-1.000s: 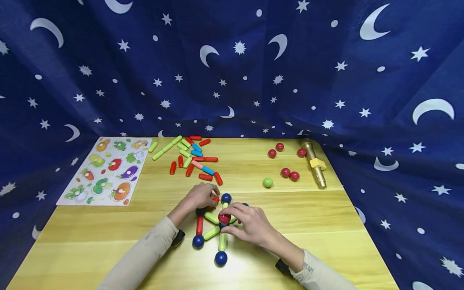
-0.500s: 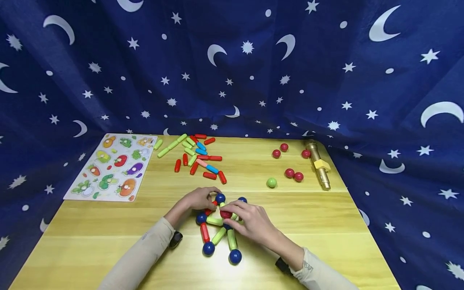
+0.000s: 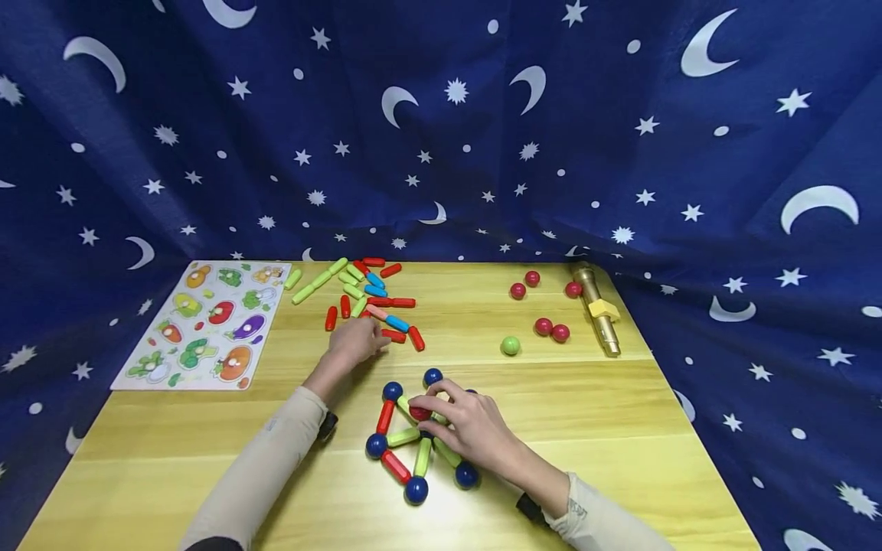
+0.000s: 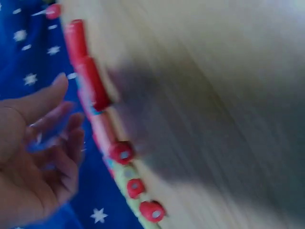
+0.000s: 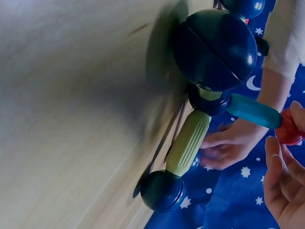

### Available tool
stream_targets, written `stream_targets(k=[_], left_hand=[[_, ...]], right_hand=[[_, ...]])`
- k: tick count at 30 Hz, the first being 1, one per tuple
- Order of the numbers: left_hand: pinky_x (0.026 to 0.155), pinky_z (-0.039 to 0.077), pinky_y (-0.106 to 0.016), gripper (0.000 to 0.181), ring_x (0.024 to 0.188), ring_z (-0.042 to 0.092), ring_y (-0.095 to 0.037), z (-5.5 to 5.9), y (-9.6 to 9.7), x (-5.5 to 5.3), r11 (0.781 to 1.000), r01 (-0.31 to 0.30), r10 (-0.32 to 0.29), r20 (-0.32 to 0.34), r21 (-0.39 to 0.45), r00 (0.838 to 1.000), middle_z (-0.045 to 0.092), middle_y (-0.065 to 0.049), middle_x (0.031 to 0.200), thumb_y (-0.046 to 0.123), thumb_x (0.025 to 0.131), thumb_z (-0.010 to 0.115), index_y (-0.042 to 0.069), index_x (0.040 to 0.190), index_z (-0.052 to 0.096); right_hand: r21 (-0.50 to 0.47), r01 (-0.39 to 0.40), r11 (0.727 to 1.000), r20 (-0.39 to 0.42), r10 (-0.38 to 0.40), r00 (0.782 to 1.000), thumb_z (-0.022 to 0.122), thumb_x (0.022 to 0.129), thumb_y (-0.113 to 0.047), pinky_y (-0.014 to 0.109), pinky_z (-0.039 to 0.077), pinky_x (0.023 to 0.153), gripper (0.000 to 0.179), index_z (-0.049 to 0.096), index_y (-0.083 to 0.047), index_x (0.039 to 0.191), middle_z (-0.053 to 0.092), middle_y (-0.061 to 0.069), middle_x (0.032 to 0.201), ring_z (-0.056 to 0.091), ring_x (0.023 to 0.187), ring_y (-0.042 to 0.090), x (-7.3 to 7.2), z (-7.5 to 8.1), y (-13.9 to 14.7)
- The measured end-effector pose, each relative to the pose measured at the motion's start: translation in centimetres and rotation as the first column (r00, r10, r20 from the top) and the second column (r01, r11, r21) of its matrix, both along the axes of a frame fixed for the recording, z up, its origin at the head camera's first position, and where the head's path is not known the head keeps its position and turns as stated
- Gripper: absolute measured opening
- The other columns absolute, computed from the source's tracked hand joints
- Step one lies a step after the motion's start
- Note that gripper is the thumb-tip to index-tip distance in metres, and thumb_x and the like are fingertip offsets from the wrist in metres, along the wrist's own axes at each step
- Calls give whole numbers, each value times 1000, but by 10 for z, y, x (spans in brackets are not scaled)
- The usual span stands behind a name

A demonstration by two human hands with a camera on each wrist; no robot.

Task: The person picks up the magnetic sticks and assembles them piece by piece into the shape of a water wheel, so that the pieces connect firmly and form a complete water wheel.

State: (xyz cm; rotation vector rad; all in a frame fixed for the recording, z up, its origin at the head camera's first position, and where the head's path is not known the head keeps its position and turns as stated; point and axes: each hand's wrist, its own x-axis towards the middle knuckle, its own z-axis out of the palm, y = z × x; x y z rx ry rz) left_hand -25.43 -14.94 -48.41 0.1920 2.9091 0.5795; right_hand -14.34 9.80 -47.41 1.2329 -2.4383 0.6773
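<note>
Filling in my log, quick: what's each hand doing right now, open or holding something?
Left hand: open, holding nothing.
Right hand: pinching the red ball.

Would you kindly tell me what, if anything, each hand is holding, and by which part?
The right hand pinches a red ball by its sides, between thumb and fingers, at a blue rod's end; the left hand holds nothing visible.

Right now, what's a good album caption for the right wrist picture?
Right hand pinches a red ball at the end of a blue stick, left hand beyond.
</note>
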Motion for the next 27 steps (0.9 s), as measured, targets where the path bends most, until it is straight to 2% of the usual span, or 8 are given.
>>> stream_targets(k=[2, 4, 7, 11, 14, 17, 21, 27], left_hand=[[65, 51, -35, 22, 81, 63, -23, -6, 3, -12, 996, 65, -71, -83, -62, 994, 68, -7, 91, 28, 85, 76, 12, 99, 70], [74, 54, -39, 33, 92, 64, -25, -13, 4, -20, 985, 139, -151, -124, -100, 981, 68, -6, 103, 23, 81, 80, 14, 111, 68], [74, 52, -38, 30, 86, 64, -22, -20, 3, -20, 983, 152, -163, -113, -99, 980, 69, -4, 95, 22, 81, 79, 15, 108, 70], [66, 47, -31, 26, 72, 59, -17, -17, 4, -2, 988, 49, -47, -19, 144, 999, 67, -2, 80, 23, 82, 78, 11, 102, 66], [63, 47, -27, 29, 71, 63, -14, -10, 11, 18, 939, -39, 4, 100, 343, 995, 71, -3, 82, 23, 83, 77, 9, 104, 63], [61, 47, -25, 31, 68, 64, -12, -6, 21, 34, 915, -71, 5, 164, 398, 986, 73, -2, 79, 24, 82, 78, 9, 105, 62], [57, 42, -24, 31, 59, 57, -10, -4, 30, 43, 944, -24, -27, 149, 330, 988, 67, 2, 67, 24, 82, 78, 12, 105, 62], [55, 40, -25, 25, 57, 54, -12, 1, 30, 42, 975, 47, -69, 97, 217, 993, 61, 3, 65, 21, 81, 76, 17, 105, 67]], right_hand=[[-6, 3, 1000, -7, -3, 1000, 74, 86, -32, 7, 29, 50, 30, 67, -30, 115, 63, -7, 106, 46, 60, -4, 0, 0, -2], [-7, 5, 1000, -15, -5, 1000, 74, 86, -31, 7, 29, 50, 30, 67, -30, 115, 63, -8, 107, 48, 60, -3, 0, 0, -3], [-9, 3, 1000, -23, -3, 1000, 74, 85, -30, 7, 30, 50, 30, 67, -30, 115, 64, -8, 108, 49, 60, -3, 0, 0, -5], [-13, -2, 1000, -18, 1, 1000, 75, 85, -28, 7, 31, 50, 32, 67, -30, 115, 64, -7, 109, 51, 60, -2, 1, 0, -6], [-14, 5, 1000, -7, -5, 1000, 75, 85, -28, 7, 31, 50, 32, 68, -29, 116, 65, -7, 109, 53, 59, -1, 1, 0, -5], [-14, 17, 1000, -7, -17, 1000, 75, 85, -28, 7, 30, 50, 31, 68, -29, 116, 65, -6, 109, 52, 58, 0, 0, 0, -3], [-24, 15, 1000, -24, -15, 1000, 74, 86, -29, 5, 29, 49, 31, 68, -29, 116, 64, -5, 108, 51, 55, 0, 0, 0, -1], [-39, -11, 999, -54, 9, 998, 69, 90, -32, 5, 30, 49, 27, 67, -29, 117, 64, -4, 108, 48, 54, -3, 0, -3, -1]])
